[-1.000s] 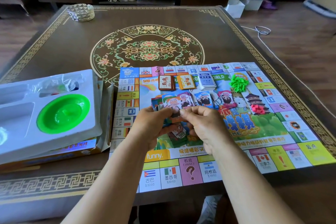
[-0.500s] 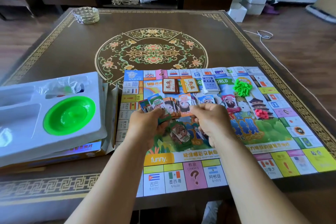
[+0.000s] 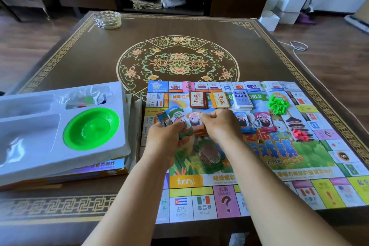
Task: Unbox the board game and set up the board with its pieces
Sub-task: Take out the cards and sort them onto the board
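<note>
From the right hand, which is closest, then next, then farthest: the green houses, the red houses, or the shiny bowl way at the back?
1. Red houses, on the board right of the right hand.
2. Green houses, farther right and back.
3. Shiny bowl, at the table's far-left corner.

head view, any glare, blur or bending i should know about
Head view: window light glares off the white tray and green bowl; the wide lens bows the table edges; the board print is soft near its right edge; both hands, left and right, look slightly blurred over the notes.
</note>
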A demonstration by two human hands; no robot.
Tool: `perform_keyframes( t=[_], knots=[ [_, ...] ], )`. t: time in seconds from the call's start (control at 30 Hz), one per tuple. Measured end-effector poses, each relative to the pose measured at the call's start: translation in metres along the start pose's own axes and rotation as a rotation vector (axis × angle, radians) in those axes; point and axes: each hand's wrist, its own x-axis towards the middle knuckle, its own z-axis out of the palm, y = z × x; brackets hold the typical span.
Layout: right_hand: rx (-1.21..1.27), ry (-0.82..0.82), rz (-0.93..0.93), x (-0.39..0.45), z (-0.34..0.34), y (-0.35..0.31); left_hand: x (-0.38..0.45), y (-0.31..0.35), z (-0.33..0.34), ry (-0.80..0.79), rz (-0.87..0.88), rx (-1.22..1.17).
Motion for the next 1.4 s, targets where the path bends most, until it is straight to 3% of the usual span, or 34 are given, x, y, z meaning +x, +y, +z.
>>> perform_keyframes(
  t=[0.17, 0.37, 0.8, 1.13, 1.4],
  knots=[
    [0.414, -0.135, -0.001, -0.029, -0.011, 0.007, -0.003, -0.004, 0.004, -0.064, -0.011, 0.058],
    [0.565, -0.096, 0.088, -0.041, -0.017, 0.027, -0.013, -0.011, 0.014, -0.263, -0.055, 0.083],
    [0.590, -0.039, 0.080, -0.038, -0.036, 0.041, -0.013, -0.015, 0.024, -0.236, -0.064, 0.083],
    [0.714, -0.163, 0.124, -0.035, -0.033, 0.046, -0.017, -0.015, 0.026, -0.323, -0.094, 0.055],
    [0.603, -0.029, 0.089, -0.037, -0.034, 0.044, -0.018, -0.012, 0.024, -0.347, -0.112, 0.029]
  ],
)
